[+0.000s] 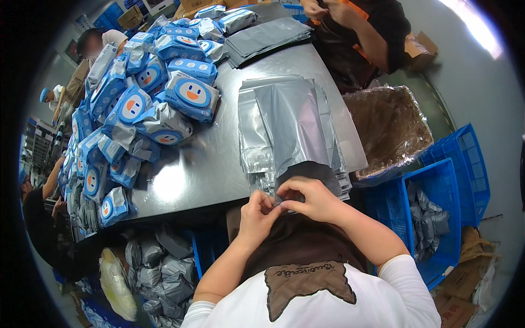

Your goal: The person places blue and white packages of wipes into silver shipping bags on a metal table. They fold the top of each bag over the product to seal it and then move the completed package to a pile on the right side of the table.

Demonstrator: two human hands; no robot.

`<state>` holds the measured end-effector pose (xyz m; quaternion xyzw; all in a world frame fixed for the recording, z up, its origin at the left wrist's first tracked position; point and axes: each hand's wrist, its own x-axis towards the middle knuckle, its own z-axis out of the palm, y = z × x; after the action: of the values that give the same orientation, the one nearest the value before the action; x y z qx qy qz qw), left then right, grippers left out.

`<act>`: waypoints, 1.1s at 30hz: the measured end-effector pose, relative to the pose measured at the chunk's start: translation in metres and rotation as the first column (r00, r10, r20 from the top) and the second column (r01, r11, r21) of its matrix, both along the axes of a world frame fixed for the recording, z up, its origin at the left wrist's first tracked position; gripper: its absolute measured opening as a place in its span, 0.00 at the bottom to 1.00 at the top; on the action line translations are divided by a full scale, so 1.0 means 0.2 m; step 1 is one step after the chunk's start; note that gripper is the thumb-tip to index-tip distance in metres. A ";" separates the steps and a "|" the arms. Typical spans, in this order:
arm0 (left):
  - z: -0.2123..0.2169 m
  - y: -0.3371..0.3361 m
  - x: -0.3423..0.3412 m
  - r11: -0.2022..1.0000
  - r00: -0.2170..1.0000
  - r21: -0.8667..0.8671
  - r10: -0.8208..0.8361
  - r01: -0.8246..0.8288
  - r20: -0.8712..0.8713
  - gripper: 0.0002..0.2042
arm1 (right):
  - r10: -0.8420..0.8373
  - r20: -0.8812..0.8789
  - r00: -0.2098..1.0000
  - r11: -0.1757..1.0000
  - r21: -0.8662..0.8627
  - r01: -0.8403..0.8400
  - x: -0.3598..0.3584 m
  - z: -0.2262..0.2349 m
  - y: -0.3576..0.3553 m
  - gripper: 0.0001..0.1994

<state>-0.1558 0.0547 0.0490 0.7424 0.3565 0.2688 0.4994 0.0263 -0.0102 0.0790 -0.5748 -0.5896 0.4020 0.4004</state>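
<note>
A grey plastic mailing bag (pixel 292 123) lies on top of a stack of similar bags (pixel 254 117) at the table's near edge. Its mouth end, toward me, shows a dark inner side. My right hand (pixel 314 201) pinches that dark edge between thumb and fingers. Close beside it, my left hand (pixel 256 217) has curled fingers at the bag's left corner, its thumb tip meeting my right thumb. The fingertips partly hide the edge they hold. The bag looks flat.
Blue-and-white wipes packs (pixel 188 95) are heaped on the metal table (pixel 221 158) at left. More grey bags (pixel 268 38) lie at the far side, near a co-worker's arms (pixel 363 33). A lined bin (pixel 388 126) and blue crates (pixel 456 175) stand right; filled grey parcels (pixel 164 268) lie below left.
</note>
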 end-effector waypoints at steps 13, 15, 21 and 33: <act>-0.03 0.09 -0.11 0.967 0.968 0.036 -0.252 0.251 0.016 0.18 | 0.482 -0.665 0.570 0.876 0.376 -0.302 0.59 0.09 -0.19 0.09; -0.06 0.06 -0.16 0.959 0.960 -0.092 -0.260 0.269 0.106 0.19 | 0.219 -0.933 0.286 0.957 0.263 0.125 0.99 0.00 -0.29 0.06; 0.14 0.13 -0.16 0.959 0.960 -0.055 -0.279 0.277 -0.036 0.18 | -0.278 0.928 0.249 0.503 -0.080 0.861 1.23 -0.21 -0.30 0.33; 0.12 0.46 0.13 0.653 0.863 0.661 -0.504 0.370 0.015 0.04 | -0.085 0.356 0.931 0.811 0.568 -0.143 0.47 0.01 -0.05 0.07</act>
<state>-0.1292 0.1462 0.0720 0.8998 0.0020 0.3166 0.3002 0.1212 -0.0203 0.0816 -0.4789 -0.7570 0.0934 0.4346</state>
